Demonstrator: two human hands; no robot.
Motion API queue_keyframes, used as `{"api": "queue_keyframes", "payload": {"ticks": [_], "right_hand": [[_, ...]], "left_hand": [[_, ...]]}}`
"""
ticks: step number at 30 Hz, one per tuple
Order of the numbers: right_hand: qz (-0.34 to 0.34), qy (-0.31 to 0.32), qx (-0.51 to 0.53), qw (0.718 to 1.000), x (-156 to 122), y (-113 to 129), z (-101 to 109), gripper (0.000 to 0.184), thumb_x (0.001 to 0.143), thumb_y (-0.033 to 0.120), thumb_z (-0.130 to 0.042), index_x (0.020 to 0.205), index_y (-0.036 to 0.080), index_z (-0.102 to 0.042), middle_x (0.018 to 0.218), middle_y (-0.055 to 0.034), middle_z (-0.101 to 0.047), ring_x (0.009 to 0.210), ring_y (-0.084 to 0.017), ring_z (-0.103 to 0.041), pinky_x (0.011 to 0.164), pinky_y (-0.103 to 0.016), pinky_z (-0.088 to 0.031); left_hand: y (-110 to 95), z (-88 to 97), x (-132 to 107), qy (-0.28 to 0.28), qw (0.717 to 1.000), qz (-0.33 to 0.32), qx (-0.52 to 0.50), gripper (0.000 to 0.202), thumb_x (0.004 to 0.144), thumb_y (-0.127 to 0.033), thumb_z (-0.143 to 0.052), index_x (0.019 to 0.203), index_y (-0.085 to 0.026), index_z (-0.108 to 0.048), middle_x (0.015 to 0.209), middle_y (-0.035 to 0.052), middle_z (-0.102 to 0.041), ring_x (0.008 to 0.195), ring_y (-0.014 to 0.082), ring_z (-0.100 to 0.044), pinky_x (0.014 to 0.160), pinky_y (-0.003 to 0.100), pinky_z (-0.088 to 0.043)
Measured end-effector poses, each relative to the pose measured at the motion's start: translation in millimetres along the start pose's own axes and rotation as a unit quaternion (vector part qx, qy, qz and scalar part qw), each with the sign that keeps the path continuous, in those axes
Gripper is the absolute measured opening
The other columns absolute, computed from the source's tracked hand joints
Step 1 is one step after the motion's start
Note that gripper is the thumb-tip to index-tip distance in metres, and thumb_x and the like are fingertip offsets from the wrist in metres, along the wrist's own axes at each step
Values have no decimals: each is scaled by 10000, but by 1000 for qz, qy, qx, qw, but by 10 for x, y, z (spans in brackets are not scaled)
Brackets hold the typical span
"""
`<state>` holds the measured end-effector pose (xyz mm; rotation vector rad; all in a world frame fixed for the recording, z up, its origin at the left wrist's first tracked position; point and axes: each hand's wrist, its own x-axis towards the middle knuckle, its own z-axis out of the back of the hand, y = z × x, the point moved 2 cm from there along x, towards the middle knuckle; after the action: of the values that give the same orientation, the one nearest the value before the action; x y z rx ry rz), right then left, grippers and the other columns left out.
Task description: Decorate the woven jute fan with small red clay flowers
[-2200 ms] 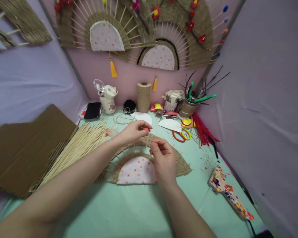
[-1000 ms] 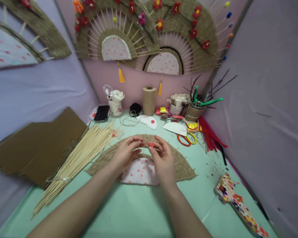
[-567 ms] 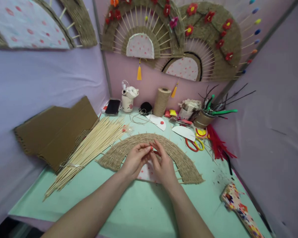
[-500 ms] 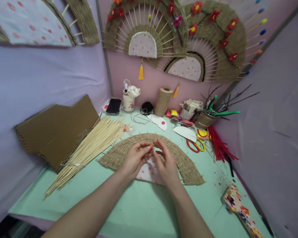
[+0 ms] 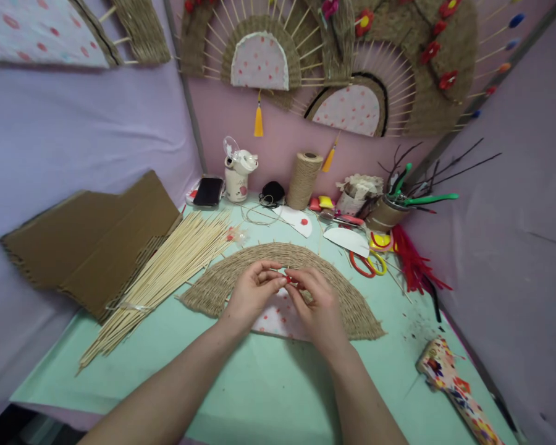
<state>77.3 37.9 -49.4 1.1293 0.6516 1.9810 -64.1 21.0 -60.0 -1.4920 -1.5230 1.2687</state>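
Note:
My left hand (image 5: 250, 293) pinches a small red lump (image 5: 288, 280), which looks like modelling clay, between thumb and fingertips. On its other side, the thumb and fingers of my right hand (image 5: 319, 304) close on the same lump. Beneath both hands a woven twine fan (image 5: 352, 303) lies flat on the table, thin sticks poking from its curved edge. Its white, red-dotted centre (image 5: 278, 321) shows between my wrists, partly covered by the hands.
Left lie a bundle of thin sticks (image 5: 162, 266) and cardboard (image 5: 97, 232). Behind stand a twine spool (image 5: 304, 179), a white card (image 5: 296, 221) with a red dab, and a tool-filled can (image 5: 387, 213). At right are scissors (image 5: 368, 264), red strips (image 5: 414, 262) and a flower-patterned glue gun (image 5: 454, 386).
My right fingers have come in from slightly apart to meet the red lump beside my left fingertips. The camera view has tilted down a little.

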Motion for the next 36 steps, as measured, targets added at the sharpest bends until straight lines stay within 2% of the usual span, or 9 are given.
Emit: {"api": "queue_keyframes", "payload": {"ticks": [7,13,18,21,24,27,29,32,36], "right_hand": [[8,9,-36,999,-8,3,-13,88,898,163,-545,866,196,-619,861,-33,-598,814,-161,-559,727,-289,-440],[-33,-5,-34,999,-8,17,-24,75,807,149,-555,751,198,-568,754,-6,-574,721,-150,-531,677,-282,-420],[-180,-54,141,972,18,-5,64,62,770,258,-582,744,202,-586,702,9,-587,613,-133,-540,576,-259,-440],[-206,-74,197,956,13,3,102,99,773,297,-616,767,199,-612,724,4,-608,643,-133,-559,585,-251,-450],[-179,-71,214,958,0,34,99,77,792,274,-617,782,198,-620,740,4,-614,670,-128,-563,617,-248,-459],[-149,-77,203,965,-1,70,92,49,807,233,-595,777,198,-613,742,5,-610,666,-121,-550,628,-246,-458],[-125,-82,182,972,8,95,96,53,810,204,-580,764,199,-608,744,5,-603,666,-119,-538,626,-244,-448],[-99,-84,155,979,20,119,105,80,808,166,-560,749,202,-601,734,8,-585,674,-121,-529,626,-246,-434],[-93,-89,151,980,21,119,118,93,811,151,-546,759,206,-599,736,8,-573,691,-124,-531,629,-248,-429]], "left_hand": [[-42,1,9,9,998,7,67,278,673,-222,-736,905,-177,-590,722,-24,-662,694,109,-623,700,246,-471],[-18,7,23,4,991,-21,134,226,639,-182,-710,837,-182,-600,734,-20,-632,725,132,-603,692,263,-467],[-137,50,34,-33,978,-59,197,156,674,-194,-687,828,-190,-664,825,6,-643,798,151,-587,733,285,-464],[-379,3,156,-1,975,-67,210,205,754,-308,-658,921,-203,-712,873,22,-674,808,156,-603,761,309,-487],[-646,-138,493,30,962,-114,247,227,778,-362,-661,930,-206,-727,794,8,-666,771,137,-595,781,305,-493],[-730,-337,1018,42,952,-113,282,186,814,-337,-666,894,-174,-708,817,21,-673,767,128,-600,788,297,-502],[-668,-473,1386,45,941,-100,321,201,856,-325,-647,919,-138,-683,876,57,-675,802,147,-616,798,322,-521],[-478,-640,1841,54,920,-85,379,352,915,-363,-582,1206,-166,-576,1204,93,-608,1014,213,-621,852,426,-543],[-229,-750,2217,66,892,-80,440,369,914,-367,-582,1227,-171,-568,1239,94,-593,1049,229,-611,873,442,-537]]}}
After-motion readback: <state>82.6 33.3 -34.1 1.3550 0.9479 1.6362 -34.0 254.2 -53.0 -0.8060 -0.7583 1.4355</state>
